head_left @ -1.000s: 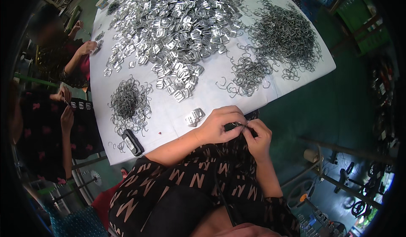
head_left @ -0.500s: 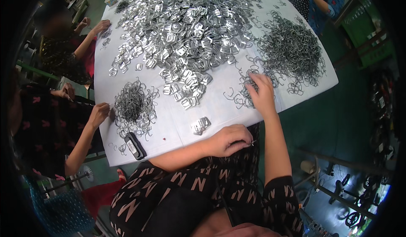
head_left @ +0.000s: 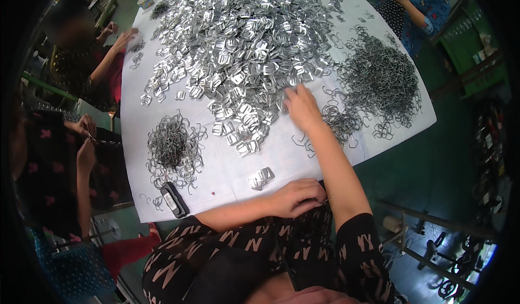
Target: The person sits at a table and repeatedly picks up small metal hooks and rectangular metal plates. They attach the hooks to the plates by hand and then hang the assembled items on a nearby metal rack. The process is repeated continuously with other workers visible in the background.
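Right hand [head_left: 301, 107] grip is spreading loosely, fingers lying flat on the near edge of the big pile of flat silver metal clips [head_left: 244, 49], touching pieces there; cannot tell if anything is pinched under the palm. Left hand [head_left: 297, 195] grip is curling shut at the near edge of the surface [head_left: 281, 157], pressing together on smth small and thin, prob a wire piece, too small to confirm. Small stack of clips [head_left: 261, 178] is lying just far of the left hand, apart from the main pile. Wire hook pile [head_left: 382, 79] is sitting to the right of the right hand, w/ a smaller cluster of hooks [head_left: 341, 124] just beside the right wrist. Another wire hook heap [head_left: 172, 148] is lying on the left side of the surface, black oblong device [head_left: 174, 199] near it at the near-left edge. Other people are sitting around: hands at left [head_left: 86, 136], an arm reaching to the far-left corner [head_left: 116, 46], person in blue at far right [head_left: 420, 6].
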`<state>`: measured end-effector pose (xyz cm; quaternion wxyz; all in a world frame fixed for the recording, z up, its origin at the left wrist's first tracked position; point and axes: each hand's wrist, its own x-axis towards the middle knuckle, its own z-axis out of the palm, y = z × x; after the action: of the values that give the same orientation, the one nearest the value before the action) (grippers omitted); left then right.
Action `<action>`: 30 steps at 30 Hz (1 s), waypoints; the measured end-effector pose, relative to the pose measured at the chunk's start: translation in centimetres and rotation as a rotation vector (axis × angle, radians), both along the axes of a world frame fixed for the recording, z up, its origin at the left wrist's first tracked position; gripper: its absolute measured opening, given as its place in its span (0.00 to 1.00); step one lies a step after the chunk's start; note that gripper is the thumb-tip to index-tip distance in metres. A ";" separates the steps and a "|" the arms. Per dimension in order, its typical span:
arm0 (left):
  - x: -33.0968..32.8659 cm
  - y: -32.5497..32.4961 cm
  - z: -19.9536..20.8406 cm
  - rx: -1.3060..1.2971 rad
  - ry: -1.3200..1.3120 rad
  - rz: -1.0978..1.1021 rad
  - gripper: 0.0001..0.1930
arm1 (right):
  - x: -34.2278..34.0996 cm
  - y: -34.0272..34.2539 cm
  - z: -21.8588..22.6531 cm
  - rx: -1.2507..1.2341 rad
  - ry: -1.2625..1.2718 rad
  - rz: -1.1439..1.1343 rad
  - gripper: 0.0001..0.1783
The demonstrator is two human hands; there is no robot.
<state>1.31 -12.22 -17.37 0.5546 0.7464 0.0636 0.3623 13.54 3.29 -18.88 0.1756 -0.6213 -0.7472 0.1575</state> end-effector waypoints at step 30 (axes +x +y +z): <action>0.1 -1.3 0.9 -0.002 0.001 0.066 0.06 | 4.9 -9.8 2.1 -0.303 0.958 -0.184 0.12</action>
<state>1.44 -13.51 -16.44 0.5432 0.7434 0.0888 0.3800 18.47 -6.49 -16.74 0.4194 -0.5613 -0.4938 0.5150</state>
